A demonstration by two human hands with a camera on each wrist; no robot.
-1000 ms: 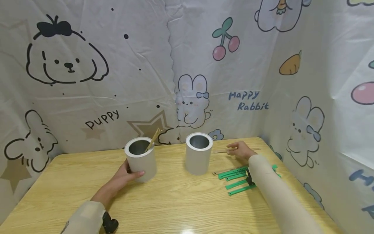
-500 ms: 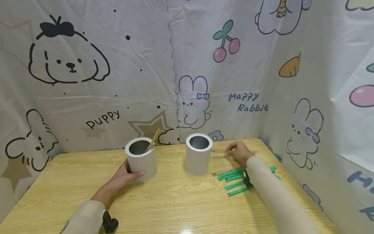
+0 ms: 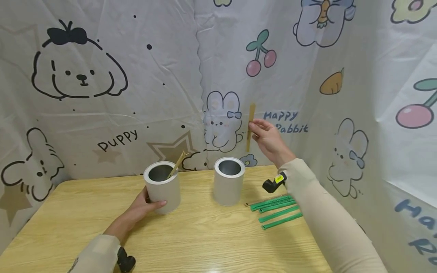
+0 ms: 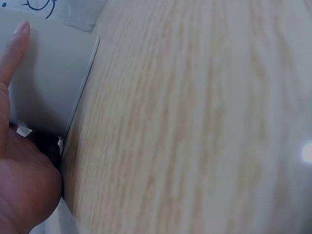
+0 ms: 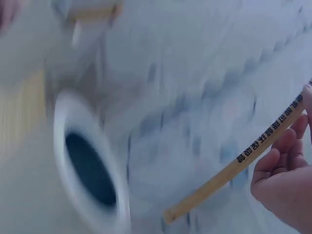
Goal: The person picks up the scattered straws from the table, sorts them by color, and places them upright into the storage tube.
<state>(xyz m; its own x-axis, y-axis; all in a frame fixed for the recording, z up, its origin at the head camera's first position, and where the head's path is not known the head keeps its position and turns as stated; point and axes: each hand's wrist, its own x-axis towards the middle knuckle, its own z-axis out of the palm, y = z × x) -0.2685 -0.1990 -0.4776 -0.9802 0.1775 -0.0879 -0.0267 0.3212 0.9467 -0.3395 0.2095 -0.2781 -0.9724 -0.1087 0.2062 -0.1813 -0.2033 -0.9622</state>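
In the head view, my left hand (image 3: 145,207) grips the left canister (image 3: 170,195), left of centre, thumb across its front; I can't tell how the hidden fingers sit behind it. That canister stands upright with a tan strip (image 3: 176,165) leaning out over its right rim. Right of centre in the upper half, my right hand (image 3: 271,139) pinches a tan straw (image 5: 234,168) near its middle, holding it nearly upright above the table (image 3: 191,237), up and right of the second canister (image 3: 228,189).

My main worry is that narrow pinch: a bump on the long lower end could make the straw pivot or slip. If I bring it low, its tip might catch a rim and push a canister over; the second one has no hand on it. The right sleeve (image 3: 321,204) hangs over the green straws (image 3: 273,206) at lower right, so dropping the forearm could scatter them. The right wrist view's blurred canister mouth makes judging clearance harder.
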